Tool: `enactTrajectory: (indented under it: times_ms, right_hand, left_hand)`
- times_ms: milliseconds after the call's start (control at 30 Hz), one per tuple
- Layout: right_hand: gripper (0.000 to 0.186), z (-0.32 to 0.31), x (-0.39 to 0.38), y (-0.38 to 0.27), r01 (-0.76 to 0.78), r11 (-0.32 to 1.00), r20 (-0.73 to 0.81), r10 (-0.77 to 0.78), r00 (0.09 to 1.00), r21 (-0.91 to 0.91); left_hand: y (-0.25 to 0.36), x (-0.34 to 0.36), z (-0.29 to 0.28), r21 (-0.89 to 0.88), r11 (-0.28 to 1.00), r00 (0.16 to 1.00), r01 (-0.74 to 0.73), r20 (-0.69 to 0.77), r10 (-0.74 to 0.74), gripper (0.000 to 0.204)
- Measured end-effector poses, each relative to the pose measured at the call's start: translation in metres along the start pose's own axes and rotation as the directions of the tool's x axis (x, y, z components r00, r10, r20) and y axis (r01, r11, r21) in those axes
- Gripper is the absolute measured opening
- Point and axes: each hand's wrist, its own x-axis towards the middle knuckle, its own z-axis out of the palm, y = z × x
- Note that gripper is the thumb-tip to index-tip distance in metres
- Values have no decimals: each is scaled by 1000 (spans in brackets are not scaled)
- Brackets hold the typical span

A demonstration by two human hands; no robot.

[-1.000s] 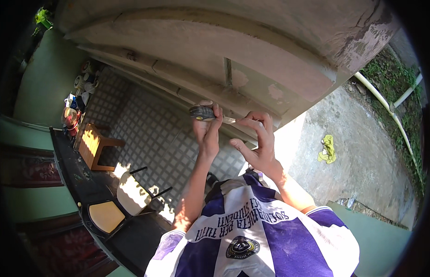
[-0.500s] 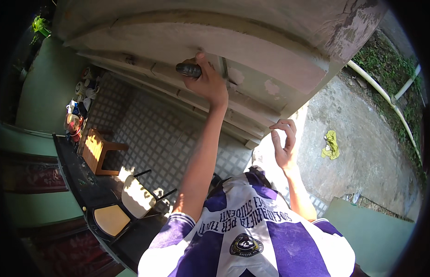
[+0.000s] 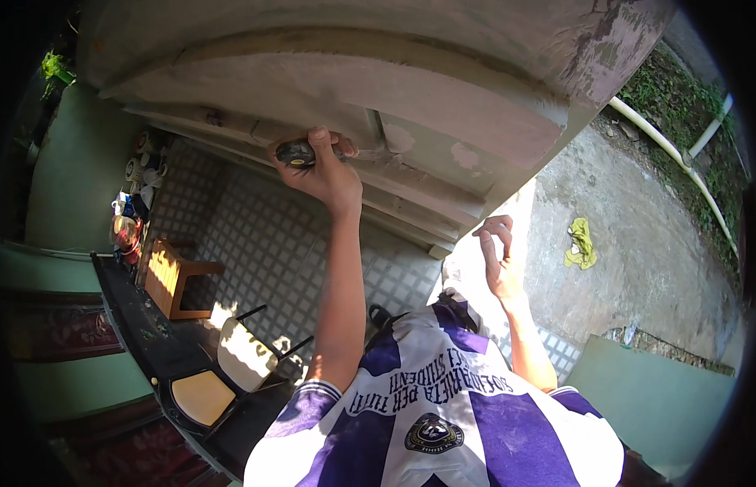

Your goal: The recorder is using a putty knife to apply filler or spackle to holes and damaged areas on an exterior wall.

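My left hand (image 3: 325,166) is closed round a dark, rounded, palm-sized object (image 3: 297,152) with a small yellowish spot on its end; I cannot make out its exact kind. It is up against the ledged lower part of a grey-beige wall (image 3: 467,101), whose paint is patchy and flaking. Whether the object touches the wall cannot be told. My right hand (image 3: 501,264) is raised beside the wall's lower corner, fingers loosely bent and thumb apart, with nothing visible in it.
Below at left stand a wooden stool (image 3: 171,280) and a chair with a pale seat (image 3: 244,353). A yellow-green cloth (image 3: 581,243) lies on the concrete (image 3: 638,276) at right. White pipes (image 3: 666,142) run along a planted bank. Patterned tiles (image 3: 272,227) cover the floor.
My left hand has moved left and down along the wall with the dark object, its wrist turning. My right hand has stayed nearly in place.
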Motion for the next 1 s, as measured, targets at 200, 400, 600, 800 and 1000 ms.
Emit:
enactTrajectory:
  times_ms: [200, 400, 600, 800, 1000]
  right_hand:
    - [11, 4, 9, -3, -17, 995, 42, 13, 999, 97]
    - [12, 3, 14, 3, -7, 998, 53, 4, 999, 55]
    - [11, 3, 13, 4, 49, 994, -22, -51, 998, -98]
    - [12, 5, 18, -4, 4, 997, 68, -9, 998, 81]
    - [13, 11, 26, -10, 92, 993, 67, -98, 993, 79]
  left_hand:
    - [-1, 2, 1, -233, 952, 980, 200, 53, -193, 36]
    - [-11, -15, 2, -115, 980, 986, 163, -26, -167, 36]
    - [-1, -3, 1, -162, 973, 966, 163, -172, -191, 36]
    - [-7, -6, 0, -172, 976, 975, 136, -153, -163, 36]
    - [-10, -2, 4, -211, 968, 982, 138, -96, -161, 36]
